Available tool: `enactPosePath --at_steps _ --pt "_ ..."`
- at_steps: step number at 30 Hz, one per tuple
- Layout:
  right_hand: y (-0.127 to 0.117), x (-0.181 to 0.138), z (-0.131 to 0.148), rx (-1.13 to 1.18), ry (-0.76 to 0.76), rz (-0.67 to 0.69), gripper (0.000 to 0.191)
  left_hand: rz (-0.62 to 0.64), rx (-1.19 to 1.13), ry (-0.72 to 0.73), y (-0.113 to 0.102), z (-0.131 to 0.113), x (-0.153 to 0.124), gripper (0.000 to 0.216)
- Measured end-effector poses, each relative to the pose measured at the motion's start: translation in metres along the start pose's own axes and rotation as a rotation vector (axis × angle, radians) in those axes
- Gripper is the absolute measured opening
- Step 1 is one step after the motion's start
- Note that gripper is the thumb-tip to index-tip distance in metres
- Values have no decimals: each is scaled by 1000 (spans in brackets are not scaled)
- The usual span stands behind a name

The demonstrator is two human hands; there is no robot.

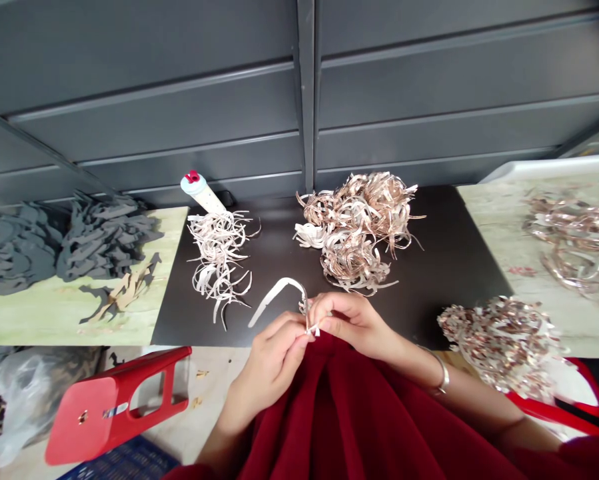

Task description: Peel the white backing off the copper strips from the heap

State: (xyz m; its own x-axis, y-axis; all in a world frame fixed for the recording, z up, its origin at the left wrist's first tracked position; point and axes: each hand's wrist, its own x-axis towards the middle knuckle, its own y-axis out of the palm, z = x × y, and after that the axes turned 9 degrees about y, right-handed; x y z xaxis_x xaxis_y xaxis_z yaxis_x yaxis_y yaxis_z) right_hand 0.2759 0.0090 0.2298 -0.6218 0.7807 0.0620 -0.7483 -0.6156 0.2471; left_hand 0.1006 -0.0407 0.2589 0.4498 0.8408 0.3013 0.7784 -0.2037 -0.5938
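Both hands meet over the front edge of the black table mat [279, 253], fingertips pinched close together. Between them is a curved, pale strip [278, 287] with a shiny metallic edge, its long end arching up and to the left. My left hand [279, 353] is closed on the strip's lower end, where a small white piece shows. My right hand [352, 323] is closed on the same strip from the other side. Beyond the hands lies a heap of rose-gold and white strips [362, 227]. A looser pile of pale strips [216, 257] is at the left.
A pale bottle with a red top [202, 191] stands behind the left pile. Dark grey cut pieces [104, 233] are heaped farther left. Shiny scraps [502, 347] fill the right front corner. A red stool [119, 403] is below the table at left, beside a plastic bag [34, 393].
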Motion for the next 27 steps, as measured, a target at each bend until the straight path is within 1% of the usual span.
enactPosePath --at_steps 4,9,11,13,15,16,18,21,23,25,27 --pt "-1 -1 -3 52 29 3 15 -11 -28 -8 -1 2 -2 19" --pt "0 -1 -8 94 44 -5 13 -56 -35 -21 2 6 -5 20" --pt "-1 2 -14 152 64 0 14 -93 -31 -48 5 12 -7 21" --pt "-6 7 -24 230 80 -58 17 -158 -17 -95 7 22 -10 23" --pt "-17 15 -43 255 95 -200 20 -243 17 -153 7 37 -14 26" --pt "-24 20 -56 218 113 -273 20 -283 46 -182 6 46 -17 27" --pt "-38 27 -89 -16 200 -385 22 -352 122 -243 2 64 -24 27" --pt "-54 28 -144 -155 293 -381 24 -412 268 -314 -7 92 -35 26" --pt "-58 20 -177 -254 348 -367 23 -404 357 -339 -14 110 -44 27" --pt "-61 9 -200 -351 386 -332 22 -375 471 -379 -22 128 -54 29" --pt "-65 -3 -213 -426 415 -282 19 -300 627 -453 -30 146 -63 30"
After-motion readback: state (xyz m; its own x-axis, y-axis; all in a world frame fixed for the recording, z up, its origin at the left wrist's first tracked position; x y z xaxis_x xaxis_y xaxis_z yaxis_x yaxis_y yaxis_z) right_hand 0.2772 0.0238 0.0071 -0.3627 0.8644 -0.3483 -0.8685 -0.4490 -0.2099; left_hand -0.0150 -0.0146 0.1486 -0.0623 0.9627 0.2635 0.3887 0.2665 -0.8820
